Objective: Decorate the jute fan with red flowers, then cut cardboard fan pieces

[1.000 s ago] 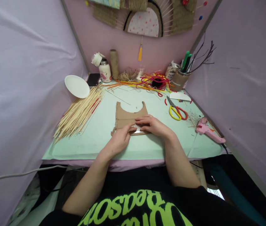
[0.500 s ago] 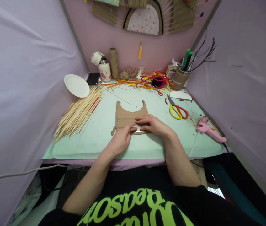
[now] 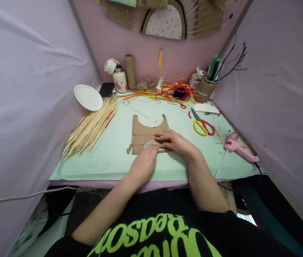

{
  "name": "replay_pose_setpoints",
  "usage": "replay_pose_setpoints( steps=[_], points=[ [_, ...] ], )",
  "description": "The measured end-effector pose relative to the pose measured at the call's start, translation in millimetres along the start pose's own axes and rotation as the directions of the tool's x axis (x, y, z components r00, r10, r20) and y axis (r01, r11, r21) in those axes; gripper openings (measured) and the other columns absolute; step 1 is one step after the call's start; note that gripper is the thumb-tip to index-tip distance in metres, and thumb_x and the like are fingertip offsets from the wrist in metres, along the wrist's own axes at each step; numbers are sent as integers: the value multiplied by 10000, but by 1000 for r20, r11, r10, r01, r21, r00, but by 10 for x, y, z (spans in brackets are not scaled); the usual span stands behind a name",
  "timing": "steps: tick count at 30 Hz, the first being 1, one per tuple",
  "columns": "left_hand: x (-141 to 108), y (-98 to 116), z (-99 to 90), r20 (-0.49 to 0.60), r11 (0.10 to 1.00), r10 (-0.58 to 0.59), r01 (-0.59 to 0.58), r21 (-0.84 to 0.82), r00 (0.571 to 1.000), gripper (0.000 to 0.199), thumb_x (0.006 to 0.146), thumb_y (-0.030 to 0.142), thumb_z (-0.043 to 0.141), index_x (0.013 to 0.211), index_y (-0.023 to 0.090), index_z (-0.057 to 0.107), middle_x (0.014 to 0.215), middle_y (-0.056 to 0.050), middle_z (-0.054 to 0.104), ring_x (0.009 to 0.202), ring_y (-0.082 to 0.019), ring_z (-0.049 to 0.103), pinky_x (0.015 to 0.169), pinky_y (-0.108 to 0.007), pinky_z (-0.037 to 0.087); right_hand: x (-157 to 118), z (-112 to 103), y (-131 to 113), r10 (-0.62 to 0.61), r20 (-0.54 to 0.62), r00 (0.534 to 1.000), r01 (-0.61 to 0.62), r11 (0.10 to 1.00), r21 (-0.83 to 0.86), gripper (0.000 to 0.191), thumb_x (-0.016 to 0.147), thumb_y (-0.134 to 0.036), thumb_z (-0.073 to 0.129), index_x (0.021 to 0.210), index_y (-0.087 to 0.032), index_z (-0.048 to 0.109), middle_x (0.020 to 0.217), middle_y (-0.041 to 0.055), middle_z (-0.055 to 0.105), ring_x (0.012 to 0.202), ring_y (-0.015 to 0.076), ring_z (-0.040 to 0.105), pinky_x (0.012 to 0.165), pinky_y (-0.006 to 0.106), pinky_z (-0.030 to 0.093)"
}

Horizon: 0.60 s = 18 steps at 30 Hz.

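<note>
A piece of brown cardboard [image 3: 146, 130] with a round bite cut from its far edge lies flat on the table before me. Near its close edge is a half-round, see-through protractor [image 3: 150, 142] with white marks, partly covered by my fingers. My left hand [image 3: 144, 162] is closed, its fingertips together at the protractor's near side; whatever they pinch is hidden. Resting on the cardboard, my right hand [image 3: 177, 142] has its fingers stretched out flat, with the tips beside and over the protractor's right end.
Bamboo sticks [image 3: 89, 128] lie at left under a white plate [image 3: 88, 97]. On the right are scissors [image 3: 203, 125], a pink glue gun [image 3: 239, 148] and a white half disc [image 3: 206, 108]. Coloured strands [image 3: 173, 91], a bottle [image 3: 119, 81] and a pot [image 3: 206, 89] line the back.
My left hand has shifted right and nearer to me, its fingers now bunched at the protractor's near side, so more of the curved edge shows. My right hand stays in place.
</note>
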<state>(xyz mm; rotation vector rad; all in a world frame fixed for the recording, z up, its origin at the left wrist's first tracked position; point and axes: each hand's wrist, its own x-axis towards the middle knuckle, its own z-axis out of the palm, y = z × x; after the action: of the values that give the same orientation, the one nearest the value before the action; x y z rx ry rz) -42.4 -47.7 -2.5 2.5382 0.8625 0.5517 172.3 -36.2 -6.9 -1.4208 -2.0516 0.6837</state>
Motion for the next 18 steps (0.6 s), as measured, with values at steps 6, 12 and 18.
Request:
replay_pose_setpoints(
  steps=[6,12,18],
  points=[
    [-12,145,251,-101,973,37,-12,232,994,477,830,27,388,1292,3,501,1368,-257,505,1310,-322,451,1081,-508,391,2,2,3,-4,-8,1000,4,1000,-11,352,802,-221,695,1151,-263,715,1284,57,649,1198,261,552,1055,448,389],
    [15,54,184,-106,987,24,-6,161,994,464,877,59,382,1329,18,476,1319,-223,561,1285,-289,475,1070,-466,407,-5,-7,-17,16,5,1000,-16,1000,-19,369,794,-181,692,1151,-272,714,1299,47,639,1215,258,536,1062,441,378],
    [123,-362,-147,-64,998,7,-11,-68,998,295,919,155,466,1172,170,617,1108,-86,685,1041,-210,607,946,-395,490,-6,-16,-61,53,16,998,-52,998,-32,410,765,-155,720,1159,-266,709,1310,45,632,1231,262,517,1072,446,370]
  ],
)
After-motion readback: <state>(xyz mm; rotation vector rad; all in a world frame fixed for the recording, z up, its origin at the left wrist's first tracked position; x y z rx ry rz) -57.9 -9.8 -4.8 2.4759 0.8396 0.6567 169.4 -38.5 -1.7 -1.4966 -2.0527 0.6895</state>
